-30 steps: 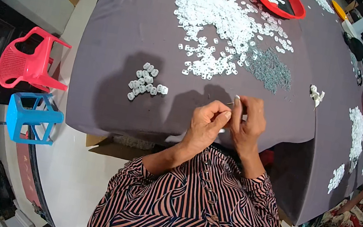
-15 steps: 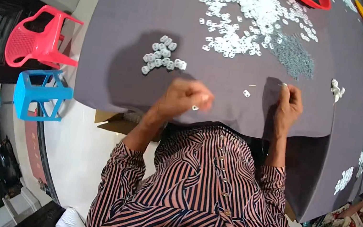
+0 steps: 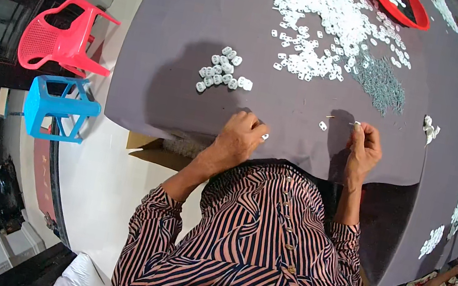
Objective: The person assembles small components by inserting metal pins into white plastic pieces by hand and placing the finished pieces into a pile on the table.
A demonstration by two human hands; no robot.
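Left hand curled around a small white clip, right hand pinching a thin pin; I'd align them squarely.

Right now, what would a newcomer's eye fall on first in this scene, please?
Probably the big heap of white plastic pieces spread over the far side of the grey table. Next, the red chair and blue stool on the left, then both hands, left hand and right hand, at the near edge.

small white plastic piece | at left fingertips | over grey cloth
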